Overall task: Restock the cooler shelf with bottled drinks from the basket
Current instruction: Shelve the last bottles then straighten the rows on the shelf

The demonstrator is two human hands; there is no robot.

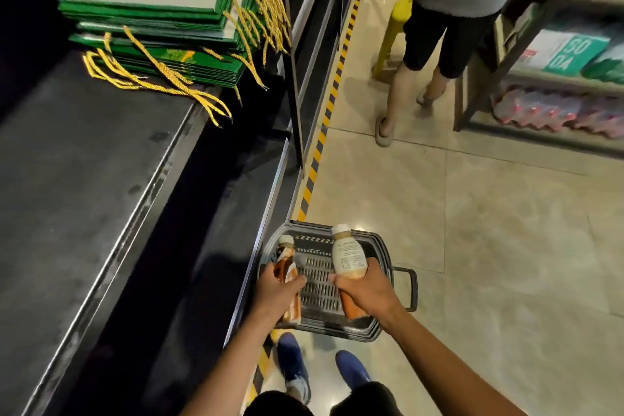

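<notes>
Head view, left hand: the left hand (278, 287), lower centre of the frame, has its fingers curled round a brown-labelled bottle (285, 262) with a pale cap, held up over the left side of the basket.
Head view, right hand: the right hand (364, 290) grips the lower body of a cream bottle (347, 255), cap pointing up the frame, over the right side of the basket.
Basket: the dark grey slatted basket (385, 257) stands on the pale tiled floor (506, 246) at lower centre, its handle out to the right.
Other bottles: orange-brown bottles show under each hand, (293, 309) and (351, 309); whether they lie in the basket or are held cannot be told.
Cooler: the dark cooler unit (84, 179) fills the left of the frame, just beside the basket.
Upper left: folded green bags (152, 27) with yellow cord handles are stacked on the unit.
Floor edge: yellow-and-black striped tape (324, 125) runs along the unit's base.
Upper right: another person (439, 27) in black shorts stands by a rack (557, 105) of packed goods.
Bottom: blue shoes (293, 361).
</notes>
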